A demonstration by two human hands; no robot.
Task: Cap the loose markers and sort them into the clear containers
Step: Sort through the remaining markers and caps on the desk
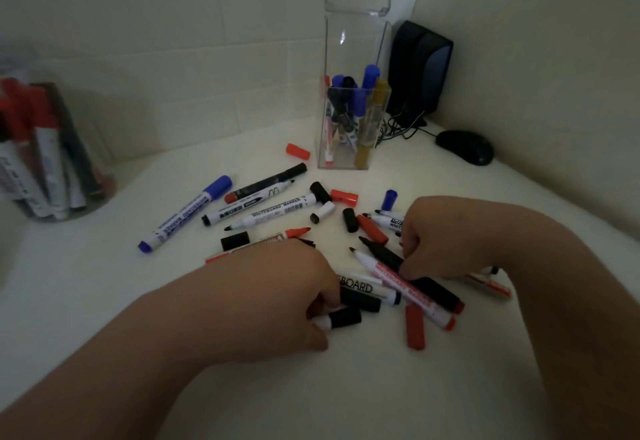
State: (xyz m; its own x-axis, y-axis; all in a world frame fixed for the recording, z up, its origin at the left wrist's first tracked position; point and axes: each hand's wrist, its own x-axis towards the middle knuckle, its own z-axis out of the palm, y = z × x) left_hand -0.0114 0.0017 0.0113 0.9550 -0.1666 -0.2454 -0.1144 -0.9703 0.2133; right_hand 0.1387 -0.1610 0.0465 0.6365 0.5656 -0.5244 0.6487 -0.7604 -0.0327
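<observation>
Loose whiteboard markers and caps lie scattered on a white table (pixel 346 387). My left hand (pixel 287 287) curls over the pile's left side and pinches a short black-capped marker (pixel 343 318) between fingers and thumb. My right hand (pixel 443 238) reaches down with curled fingers onto an uncapped black marker (pixel 384 255) lying beside an uncapped red-printed marker (pixel 401 287). A red cap (pixel 415 327) lies in front of the pile. A capped blue marker (pixel 187 214) lies to the left. A square clear container (pixel 353 121) holds blue and gold markers. A round clear jar (pixel 52 162) holds red and black ones.
More red caps (pixel 298 150) (pixel 344 197), a blue cap (pixel 389 199) and black caps (pixel 350 219) lie among the markers. A black speaker (pixel 419 65), its cables and a black mouse (pixel 465 147) sit in the back right corner by the walls.
</observation>
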